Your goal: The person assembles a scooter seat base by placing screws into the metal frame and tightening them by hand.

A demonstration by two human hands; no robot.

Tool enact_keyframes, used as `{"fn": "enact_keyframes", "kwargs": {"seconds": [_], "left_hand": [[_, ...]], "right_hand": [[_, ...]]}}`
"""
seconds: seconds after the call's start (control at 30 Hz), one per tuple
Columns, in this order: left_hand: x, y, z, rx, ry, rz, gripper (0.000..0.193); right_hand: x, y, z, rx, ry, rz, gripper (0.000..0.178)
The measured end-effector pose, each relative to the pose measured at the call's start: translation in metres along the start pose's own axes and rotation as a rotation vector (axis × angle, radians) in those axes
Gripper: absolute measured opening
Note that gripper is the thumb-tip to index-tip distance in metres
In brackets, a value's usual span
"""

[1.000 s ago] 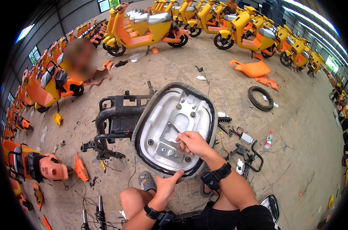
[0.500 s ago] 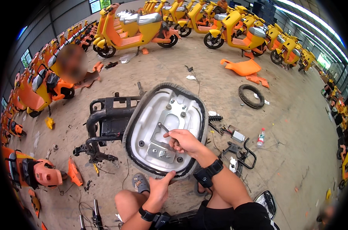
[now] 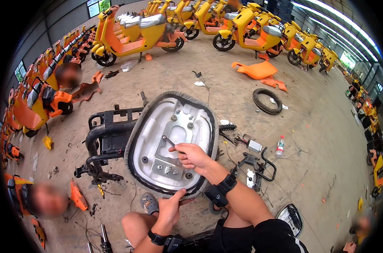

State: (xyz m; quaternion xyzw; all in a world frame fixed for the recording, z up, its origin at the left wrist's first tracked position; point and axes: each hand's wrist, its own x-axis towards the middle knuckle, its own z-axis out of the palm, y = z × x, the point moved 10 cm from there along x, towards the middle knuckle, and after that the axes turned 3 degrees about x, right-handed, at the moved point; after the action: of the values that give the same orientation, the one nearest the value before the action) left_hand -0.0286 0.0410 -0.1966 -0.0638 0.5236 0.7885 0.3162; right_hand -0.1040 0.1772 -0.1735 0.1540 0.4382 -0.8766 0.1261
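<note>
An upturned scooter seat (image 3: 143,126) shows its white plastic underside, with a grey padded rim around it. Bolted to that underside are a metal bracket plate (image 3: 173,126) and, nearer me, a smaller hinge plate (image 3: 166,168) with bolts. My left hand (image 3: 171,208) grips the near rim, thumb on top and the other fingers hidden below. Above the middle of the seat my right hand (image 3: 192,157) is closed around the handle of a small metal wrench (image 3: 168,141). The wrench's round head points up and left over the bracket plate; I cannot tell whether it touches a bolt.
A black scooter frame (image 3: 111,135) lies under and left of the seat. To the right are a tyre (image 3: 267,101), a plastic bottle (image 3: 280,146) and a bent black metal part (image 3: 265,166). Orange panels (image 3: 254,70) and rows of yellow scooters (image 3: 138,38) stand farther off.
The whole scene has shifted a little left and the seat with it. My right hand's fingers have curled tighter around the wrench. The left hand keeps its grip on the rim.
</note>
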Motion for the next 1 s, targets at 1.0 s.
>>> {"fn": "enact_keyframes", "kwargs": {"seconds": [1.0], "left_hand": [[0.001,0.004,0.007,-0.143,-0.067,0.014,0.038]], "right_hand": [[-0.002,-0.019,-0.003,-0.194,0.039,-0.003,0.03]]}}
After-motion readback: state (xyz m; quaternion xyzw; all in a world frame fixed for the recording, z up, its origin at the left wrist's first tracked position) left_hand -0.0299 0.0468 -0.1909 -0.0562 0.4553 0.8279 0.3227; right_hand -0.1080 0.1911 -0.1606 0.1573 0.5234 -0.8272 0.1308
